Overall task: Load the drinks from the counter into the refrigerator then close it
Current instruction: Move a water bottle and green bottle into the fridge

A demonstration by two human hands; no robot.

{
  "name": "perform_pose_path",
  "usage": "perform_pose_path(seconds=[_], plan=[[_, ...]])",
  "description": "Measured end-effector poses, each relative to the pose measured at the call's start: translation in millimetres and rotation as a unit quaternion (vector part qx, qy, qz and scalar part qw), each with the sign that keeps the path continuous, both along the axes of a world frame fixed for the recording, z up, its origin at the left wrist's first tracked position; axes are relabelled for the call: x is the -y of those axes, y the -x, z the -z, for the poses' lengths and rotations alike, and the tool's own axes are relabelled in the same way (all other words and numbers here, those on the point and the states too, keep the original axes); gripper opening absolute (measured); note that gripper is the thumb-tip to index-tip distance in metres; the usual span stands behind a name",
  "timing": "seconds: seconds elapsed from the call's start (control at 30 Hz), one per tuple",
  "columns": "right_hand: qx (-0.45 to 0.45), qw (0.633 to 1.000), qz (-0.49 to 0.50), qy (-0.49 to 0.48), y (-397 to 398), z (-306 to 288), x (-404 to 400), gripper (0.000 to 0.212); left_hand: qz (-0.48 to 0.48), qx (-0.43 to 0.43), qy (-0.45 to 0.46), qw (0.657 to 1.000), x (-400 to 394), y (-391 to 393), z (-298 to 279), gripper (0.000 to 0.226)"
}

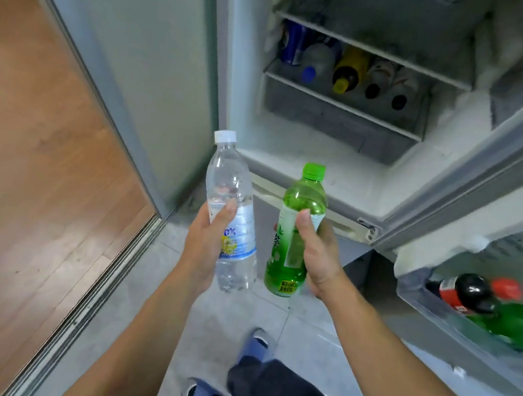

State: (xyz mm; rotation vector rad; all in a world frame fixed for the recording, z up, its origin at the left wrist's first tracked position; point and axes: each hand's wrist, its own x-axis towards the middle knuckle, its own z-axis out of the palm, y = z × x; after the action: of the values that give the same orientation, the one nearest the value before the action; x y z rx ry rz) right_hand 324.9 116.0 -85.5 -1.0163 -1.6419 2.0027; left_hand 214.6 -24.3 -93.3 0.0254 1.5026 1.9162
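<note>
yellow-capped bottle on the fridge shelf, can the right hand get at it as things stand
Probably not yet: the right hand grips the green tea bottle. The way to the yellow-capped bottle looks open.

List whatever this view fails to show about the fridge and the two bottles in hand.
Head view:
- Top shelf: contents above it cut off by the upper edge and blurred.
- Door bin: cut off by the right edge; bottle count unclear.
- Green tea bottle label: partly covered by the right hand.
- Clear water bottle label: partly covered by the left hand.

fridge shelf [344, 106] bears several bottles [351, 70] lying beside a can [294, 41].
</note>
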Motion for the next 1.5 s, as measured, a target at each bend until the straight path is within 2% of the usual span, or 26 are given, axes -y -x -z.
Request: perform_pose_path(seconds=[0.07,0.17,0.23,0.3,0.4,0.57,0.73,0.83,0.9,1.0,1.07,1.17,1.33,1.5], plan=[[0.0,0.999,0.031,-0.011,6.4,-5.9,-14.7,0.072,0.029,-0.007,-0.015,0.999,-23.9,11.9,-5.0,0.052],[-0.018,0.996,0.09,-0.002,16.4,-15.8,-40.6,0.054,0.058,0.0,-0.034,0.998,-57.8,26.4,-18.8,0.066],[-0.041,0.991,0.124,0.011,26.0,-26.6,-61.4,0.053,0.085,0.014,-0.046,0.995,-79.8,39.3,-33.2,0.074],[-0.078,0.987,0.141,0.021,37.4,-41.1,-82.6,0.055,0.109,0.002,-0.059,0.992,-102.3,54.2,-51.6,0.07],[-0.126,0.978,0.165,0.0,55.5,-64.1,-114.1,0.046,0.119,-0.093,-0.075,0.986,-138.4,78.5,-79.7,0.045],[-0.138,0.957,0.211,-0.142,81.1,-111.0,-161.8,0.046,0.118,-0.262,-0.085,0.954,-195.8,109.7,-132.6,0.051],[-0.156,0.903,0.308,-0.255,110.5,-154.9,-202.1,0.039,0.08,-0.369,-0.085,0.922,-246.4,140.8,-170.8,0.052],[-0.179,0.882,0.34,-0.272,122.8,-174.7,-224.2,0.045,0.037,-0.371,-0.093,0.923,-272.7,157.6,-183.5,0.05],[-0.183,0.877,0.354,-0.268,130.4,-182.8,-240.8,0.048,0.025,-0.358,-0.1,0.928,-288.3,169.4,-187.3,0.058],[-0.181,0.881,0.355,-0.257,140.3,-188.3,-265.9,0.046,0.036,-0.346,-0.099,0.932,-304.1,185.4,-189.0,0.066],[-0.172,0.878,0.361,-0.262,147.0,-188.2,-284.9,0.045,0.04,-0.348,-0.101,0.931,-312.5,194.1,-188.7,0.065],[-0.165,0.873,0.382,-0.254,158.6,-186.1,-308.6,0.054,0.035,-0.366,-0.084,0.926,-325.7,205.5,-189.4,0.06],[-0.128,0.871,0.39,-0.27,175.7,-178.0,-338.5,0.063,0.054,-0.387,-0.068,0.918,-343.8,224.5,-190.4,0.076],[-0.065,0.871,0.395,-0.285,180.4,-172.4,-366.2,0.067,0.066,-0.398,-0.104,0.909,-365.1,232.7,-186.3,0.058]])
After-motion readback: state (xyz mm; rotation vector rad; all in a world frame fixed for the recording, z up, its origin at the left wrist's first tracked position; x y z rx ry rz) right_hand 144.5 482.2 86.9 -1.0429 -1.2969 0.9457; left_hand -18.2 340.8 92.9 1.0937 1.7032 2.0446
